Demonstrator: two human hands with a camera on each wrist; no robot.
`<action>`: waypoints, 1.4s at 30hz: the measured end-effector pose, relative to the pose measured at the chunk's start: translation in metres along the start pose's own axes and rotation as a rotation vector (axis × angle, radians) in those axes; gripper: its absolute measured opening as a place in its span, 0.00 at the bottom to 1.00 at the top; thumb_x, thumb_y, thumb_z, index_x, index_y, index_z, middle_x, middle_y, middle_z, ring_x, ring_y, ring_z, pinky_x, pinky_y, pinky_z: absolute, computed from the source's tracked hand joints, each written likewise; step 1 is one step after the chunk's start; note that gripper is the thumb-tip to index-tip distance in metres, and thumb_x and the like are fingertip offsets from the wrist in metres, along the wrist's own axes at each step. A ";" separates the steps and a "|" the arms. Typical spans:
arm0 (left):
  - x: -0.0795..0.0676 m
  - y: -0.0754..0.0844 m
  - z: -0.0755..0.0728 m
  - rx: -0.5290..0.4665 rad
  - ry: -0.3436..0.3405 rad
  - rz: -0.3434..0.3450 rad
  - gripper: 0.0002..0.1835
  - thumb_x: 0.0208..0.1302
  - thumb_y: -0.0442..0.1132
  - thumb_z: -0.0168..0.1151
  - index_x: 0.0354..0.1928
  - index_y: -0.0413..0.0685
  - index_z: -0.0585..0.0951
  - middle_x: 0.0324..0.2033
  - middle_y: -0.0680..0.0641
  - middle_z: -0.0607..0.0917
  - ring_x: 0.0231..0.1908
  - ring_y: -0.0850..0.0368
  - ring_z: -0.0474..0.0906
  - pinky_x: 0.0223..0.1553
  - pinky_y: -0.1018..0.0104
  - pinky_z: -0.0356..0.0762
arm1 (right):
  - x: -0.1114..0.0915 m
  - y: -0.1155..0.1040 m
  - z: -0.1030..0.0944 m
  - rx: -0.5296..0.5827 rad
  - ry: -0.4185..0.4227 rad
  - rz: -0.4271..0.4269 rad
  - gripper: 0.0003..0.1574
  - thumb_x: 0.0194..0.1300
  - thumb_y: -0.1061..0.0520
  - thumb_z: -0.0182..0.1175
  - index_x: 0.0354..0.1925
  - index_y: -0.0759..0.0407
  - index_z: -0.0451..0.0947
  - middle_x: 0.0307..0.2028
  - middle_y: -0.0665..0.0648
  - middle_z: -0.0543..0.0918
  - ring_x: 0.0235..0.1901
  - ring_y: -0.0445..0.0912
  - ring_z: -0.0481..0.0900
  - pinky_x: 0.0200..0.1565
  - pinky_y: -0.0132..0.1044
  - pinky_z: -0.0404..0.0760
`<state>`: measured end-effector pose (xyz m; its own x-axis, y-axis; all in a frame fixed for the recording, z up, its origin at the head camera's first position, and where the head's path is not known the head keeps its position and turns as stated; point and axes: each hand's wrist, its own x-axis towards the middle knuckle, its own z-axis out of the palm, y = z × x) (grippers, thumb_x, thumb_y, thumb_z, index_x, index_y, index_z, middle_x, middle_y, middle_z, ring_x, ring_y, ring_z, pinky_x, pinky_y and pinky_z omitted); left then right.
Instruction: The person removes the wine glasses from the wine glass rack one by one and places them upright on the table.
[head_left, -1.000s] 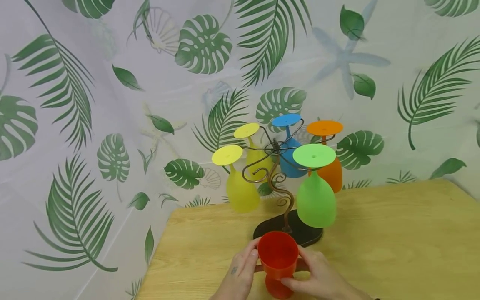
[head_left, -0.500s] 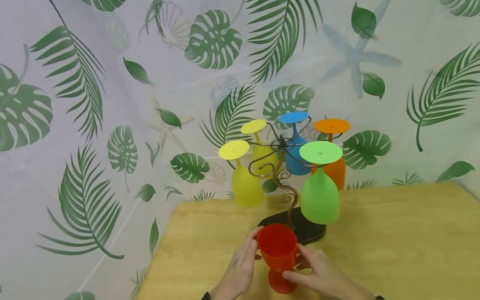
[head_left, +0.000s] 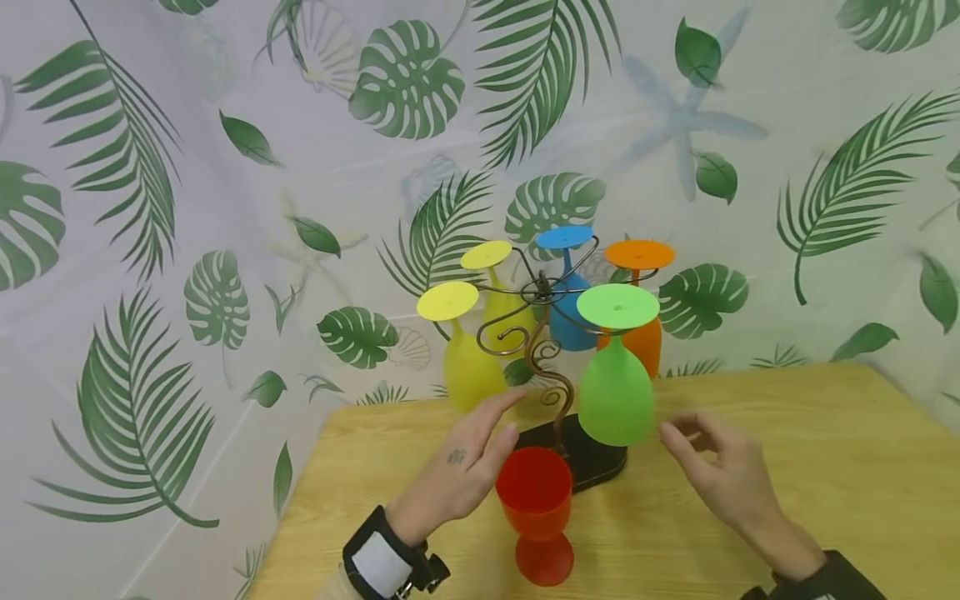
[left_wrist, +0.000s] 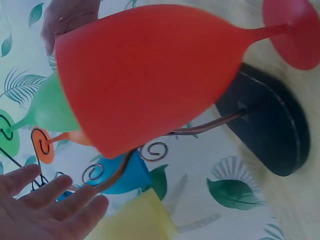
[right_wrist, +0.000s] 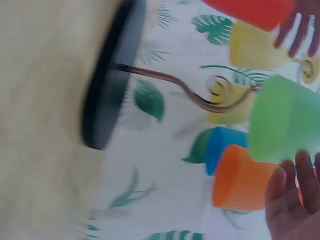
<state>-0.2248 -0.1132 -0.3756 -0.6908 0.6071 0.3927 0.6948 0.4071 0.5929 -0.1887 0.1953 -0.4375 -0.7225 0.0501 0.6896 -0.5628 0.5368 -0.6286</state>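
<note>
A red plastic goblet (head_left: 534,500) stands upright on the table by the front of the rack's base. My left hand (head_left: 453,467) is raised just left of it, fingers extended toward the rack, holding nothing. To the right of the hanging green goblet (head_left: 617,392), my right hand (head_left: 723,471) is in the air with loosely bent fingers and nothing in them. In the right wrist view its fingertips appear close to the green goblet (right_wrist: 285,120); whether they touch it I cannot tell. The metal goblet rack (head_left: 546,287) has a curled stem and a black base (head_left: 592,458).
More goblets hang upside down by their feet: a front yellow goblet (head_left: 471,371), a rear yellow goblet (head_left: 504,304), a blue goblet (head_left: 572,321) and an orange goblet (head_left: 645,342). Behind the wooden table (head_left: 787,450) hangs a leaf-patterned cloth (head_left: 465,83).
Both hands have let go of the red goblet, which stays standing on the table. The left hand has moved up and forward toward the rack; the right has gone up and rightward beside the green goblet.
</note>
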 end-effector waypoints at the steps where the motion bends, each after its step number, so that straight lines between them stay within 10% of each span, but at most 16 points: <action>1: 0.003 0.002 -0.002 0.014 -0.028 0.002 0.27 0.83 0.48 0.43 0.76 0.45 0.65 0.74 0.47 0.69 0.74 0.53 0.63 0.74 0.50 0.63 | 0.007 -0.002 0.000 0.013 0.039 -0.044 0.08 0.63 0.71 0.65 0.41 0.63 0.83 0.36 0.47 0.86 0.35 0.29 0.81 0.35 0.21 0.80; 11: 0.047 0.021 0.004 0.055 -0.251 0.017 0.33 0.82 0.58 0.35 0.81 0.51 0.54 0.79 0.48 0.59 0.78 0.52 0.56 0.77 0.50 0.57 | 0.044 -0.016 0.015 0.035 0.100 -0.188 0.48 0.43 0.74 0.76 0.65 0.66 0.74 0.59 0.66 0.81 0.59 0.29 0.75 0.52 0.18 0.77; 42: 0.045 0.033 0.008 0.003 -0.203 0.049 0.29 0.83 0.52 0.38 0.76 0.44 0.61 0.72 0.44 0.69 0.68 0.52 0.72 0.68 0.60 0.71 | 0.042 -0.024 0.027 0.048 0.044 -0.215 0.41 0.46 0.72 0.76 0.61 0.67 0.77 0.56 0.65 0.83 0.54 0.32 0.76 0.44 0.21 0.82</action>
<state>-0.2308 -0.0672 -0.3437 -0.6020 0.7512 0.2707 0.7272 0.3757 0.5745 -0.2166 0.1614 -0.4028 -0.5661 -0.0242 0.8240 -0.7212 0.4985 -0.4809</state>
